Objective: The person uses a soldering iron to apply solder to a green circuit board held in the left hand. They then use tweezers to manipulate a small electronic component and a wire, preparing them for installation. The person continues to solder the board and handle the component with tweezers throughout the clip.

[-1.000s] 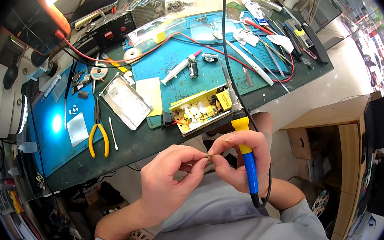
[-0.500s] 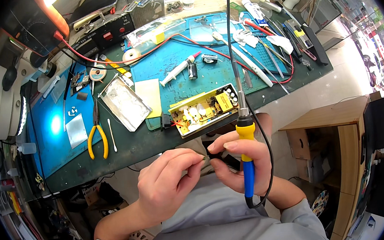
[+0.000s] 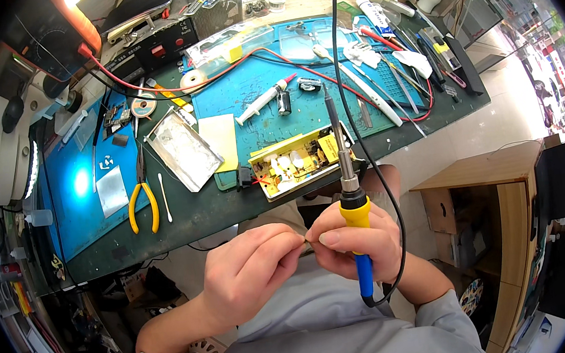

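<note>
In front of my body, my left hand is closed in a pinch, its thumb and forefinger meeting those of my right hand. Something tiny and dark sits between the fingertips, too small and covered to name. Held within my right hand is a blue and yellow soldering iron, its metal tip pointing up and away over the bench. Just beyond the hands, at the bench's near edge, lies an open rectangular housing with a circuit board in it, carrying yellow and white components and red wires.
Yellow-handled pliers and a cotton swab lie left of the housing, near a whitish tray. A syringe rests on the blue mat. The iron's black cable loops beside my right hand. A wooden cabinet stands right.
My right hand has moved to the left, and its fingertips now meet those of my left hand. The soldering iron has shifted left, its tip leaning further left.
</note>
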Motion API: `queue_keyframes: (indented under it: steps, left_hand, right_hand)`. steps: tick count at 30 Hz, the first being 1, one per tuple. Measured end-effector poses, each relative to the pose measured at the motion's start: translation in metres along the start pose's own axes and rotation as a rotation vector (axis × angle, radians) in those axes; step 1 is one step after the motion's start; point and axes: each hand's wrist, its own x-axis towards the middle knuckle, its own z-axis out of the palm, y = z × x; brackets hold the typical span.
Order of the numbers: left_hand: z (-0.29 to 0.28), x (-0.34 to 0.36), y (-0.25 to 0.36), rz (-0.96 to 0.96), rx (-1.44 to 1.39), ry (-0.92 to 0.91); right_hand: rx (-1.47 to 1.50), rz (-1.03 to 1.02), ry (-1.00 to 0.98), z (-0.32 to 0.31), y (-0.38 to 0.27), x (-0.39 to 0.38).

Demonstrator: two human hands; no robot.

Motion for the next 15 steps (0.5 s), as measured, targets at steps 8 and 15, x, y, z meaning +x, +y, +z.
queue_keyframes:
  steps: [8, 15]
  left_hand:
    - [-0.005, -0.001, -0.006, 0.280, 0.246, 0.051]
    - [-0.007, -0.003, -0.012, 0.346, 0.277, 0.079]
  right_hand:
    - [-0.029, 0.126, 0.055, -0.012, -0.009, 0.004]
    - [-0.009, 0.170, 0.114, -0.037, -0.008, 0.000]
